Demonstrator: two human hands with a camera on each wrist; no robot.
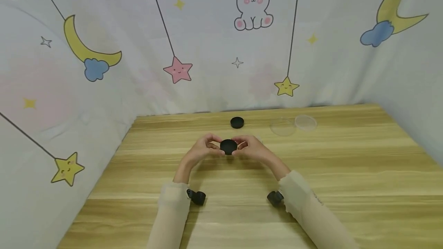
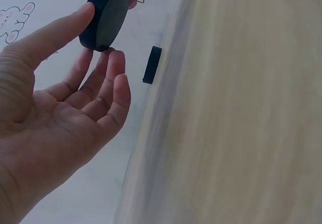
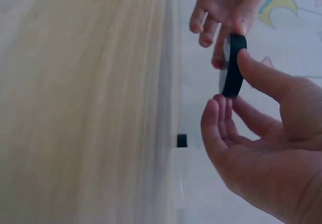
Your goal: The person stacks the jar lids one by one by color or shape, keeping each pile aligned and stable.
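A black round disc (image 1: 228, 147), thick-edged like a lid, is held up above the wooden table between two hands. My left hand (image 1: 202, 152) pinches its left edge between thumb and fingertips. From the other side, my right hand (image 1: 254, 149) grips the right edge the same way. In the left wrist view, the disc (image 2: 106, 17) stands tilted and shows a flat greyish face; its edge (image 3: 235, 65) looks plain black in the right wrist view. Behind the hands, a second black disc (image 1: 237, 122) lies on the table.
Two thin transparent round pieces, a clear disc (image 1: 282, 126) and a frosted-looking disc (image 1: 306, 122), lie side by side at the back right of the table (image 1: 346, 172). A printed curtain (image 1: 214, 41) hangs behind the table. Something pale, mostly hidden, shows just behind the right hand.
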